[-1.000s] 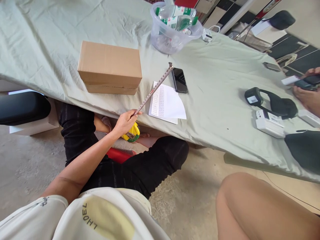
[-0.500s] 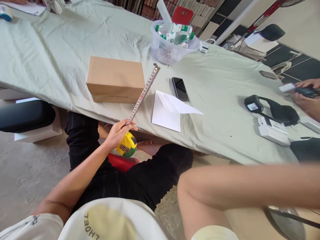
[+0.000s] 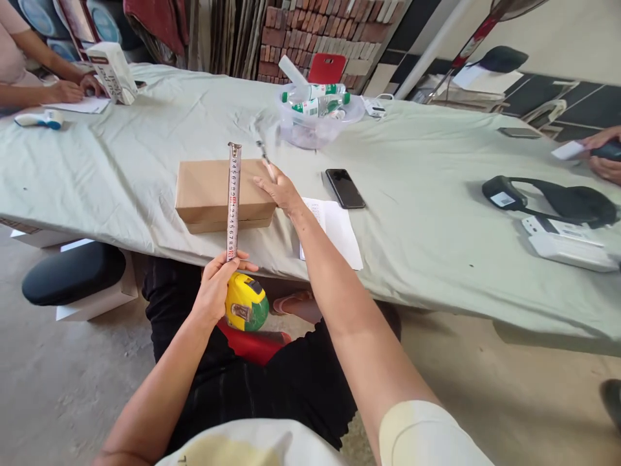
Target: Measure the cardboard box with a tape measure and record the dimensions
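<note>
In the head view my left hand is closed on a tape measure, gripping the blade just above its yellow and green case. The pulled-out blade points away from me and passes in front of a brown cardboard box on the table. My right hand is at the box's right end, its fingers closed around a slim pen that points away. Whether the fingers also touch the box is hard to tell. Beside my right forearm lie white paper sheets, partly covered by it.
A black phone lies right of the box. Behind stands a clear tub with plastic bottles. A black headset and white devices sit on the right. Another person's hands rest on paper at the far left.
My right arm has swung in from the right, bringing a pen to the box. The tape blade has turned more upright and shifted left. The camera view has tilted upward.
</note>
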`<state>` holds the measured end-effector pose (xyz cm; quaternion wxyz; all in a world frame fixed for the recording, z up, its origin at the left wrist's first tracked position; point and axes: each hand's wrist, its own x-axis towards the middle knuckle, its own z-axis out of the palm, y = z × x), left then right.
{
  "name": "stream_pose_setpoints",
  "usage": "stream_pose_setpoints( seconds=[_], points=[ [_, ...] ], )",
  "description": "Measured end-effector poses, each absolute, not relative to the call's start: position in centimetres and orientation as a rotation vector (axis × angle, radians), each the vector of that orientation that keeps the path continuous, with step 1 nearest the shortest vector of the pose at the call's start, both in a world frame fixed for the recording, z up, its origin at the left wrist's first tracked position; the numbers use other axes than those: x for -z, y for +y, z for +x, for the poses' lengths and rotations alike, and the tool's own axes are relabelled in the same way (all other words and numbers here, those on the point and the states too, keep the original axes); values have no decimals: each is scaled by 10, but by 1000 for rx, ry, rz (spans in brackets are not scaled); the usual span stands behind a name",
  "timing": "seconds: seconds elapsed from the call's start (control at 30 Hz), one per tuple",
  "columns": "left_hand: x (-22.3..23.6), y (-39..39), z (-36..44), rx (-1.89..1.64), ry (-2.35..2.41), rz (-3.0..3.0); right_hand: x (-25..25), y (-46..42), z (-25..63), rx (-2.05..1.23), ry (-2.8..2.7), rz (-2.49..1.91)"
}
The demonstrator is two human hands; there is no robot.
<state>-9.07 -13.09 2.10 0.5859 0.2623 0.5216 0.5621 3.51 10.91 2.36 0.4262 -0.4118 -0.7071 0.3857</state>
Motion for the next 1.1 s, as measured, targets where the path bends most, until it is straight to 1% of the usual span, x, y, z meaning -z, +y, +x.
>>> stream_pose_setpoints(
  seconds=[0.1, 0.3, 0.43, 0.67, 0.97, 1.1],
  points=[
    [-19, -127, -92, -1323, 1239, 622, -13, 82, 41, -1050, -1667, -1004],
    [-20, -125, -86, -1273, 1257, 657, -31, 18, 52, -843, -1664, -1103],
    [-22, -127, -82, -1255, 1251, 672, -28, -7, 46, -701, -1621, -1112],
    [-20, -131, -85, -1227, 1234, 690, -19, -10, 44, -639, -1620, -1061],
    [-13, -134, -85, -1197, 1242, 696, -18, -3, 46, -721, -1597, -1031],
    [-11, -135, -83, -1205, 1268, 712, -17, -2, 46, -709, -1615, -1050]
  ],
)
